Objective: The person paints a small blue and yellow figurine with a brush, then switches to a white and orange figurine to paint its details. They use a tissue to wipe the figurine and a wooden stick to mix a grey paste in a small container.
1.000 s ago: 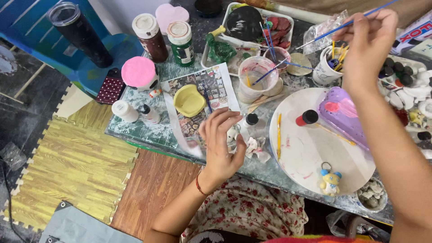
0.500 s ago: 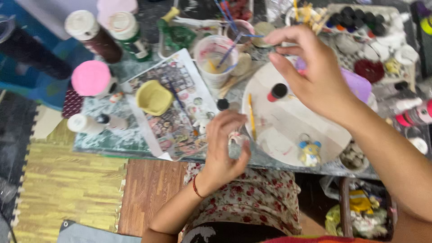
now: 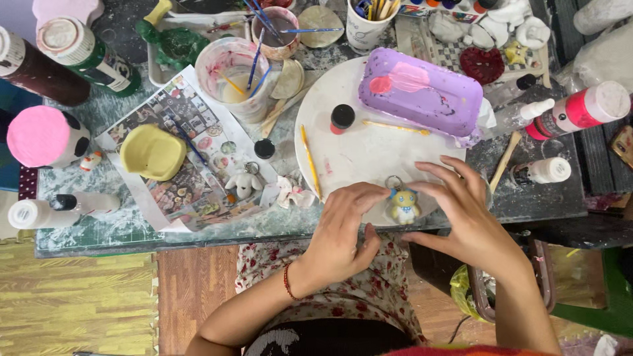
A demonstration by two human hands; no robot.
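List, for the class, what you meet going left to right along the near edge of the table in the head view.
White bottle lying on its side → white unpainted figurine → left hand → small yellow and blue keychain figurine → right hand → small white bottle.
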